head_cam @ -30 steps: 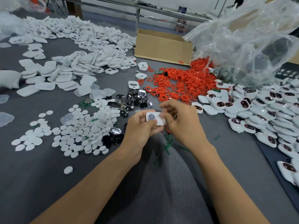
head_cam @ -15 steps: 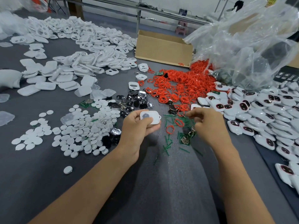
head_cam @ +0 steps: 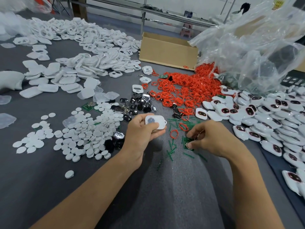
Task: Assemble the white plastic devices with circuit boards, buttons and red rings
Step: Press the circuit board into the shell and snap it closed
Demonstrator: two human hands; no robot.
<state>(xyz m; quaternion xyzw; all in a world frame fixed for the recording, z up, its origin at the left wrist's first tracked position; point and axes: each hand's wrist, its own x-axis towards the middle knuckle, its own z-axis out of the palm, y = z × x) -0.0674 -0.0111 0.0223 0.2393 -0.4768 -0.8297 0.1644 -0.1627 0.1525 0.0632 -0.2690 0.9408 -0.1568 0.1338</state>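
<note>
- One white shell (head_cam: 156,121) sits gripped in our left hand (head_cam: 142,134), above the desk (head_cam: 49,187).
- Our right hand (head_cam: 211,139) pinches a green board (head_cam: 187,145) lying on the desk.
- Red rings (head_cam: 183,90) lie heaped just beyond.

Red rings (head_cam: 181,90), white shells (head_cam: 92,52), green circuit board (head_cam: 188,145), grey tabletop (head_cam: 41,171), tan box (head_cam: 166,50)

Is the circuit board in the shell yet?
Out. The circuit board is on the table, pinched by the right hand, apart from the shell the left hand holds.
</note>
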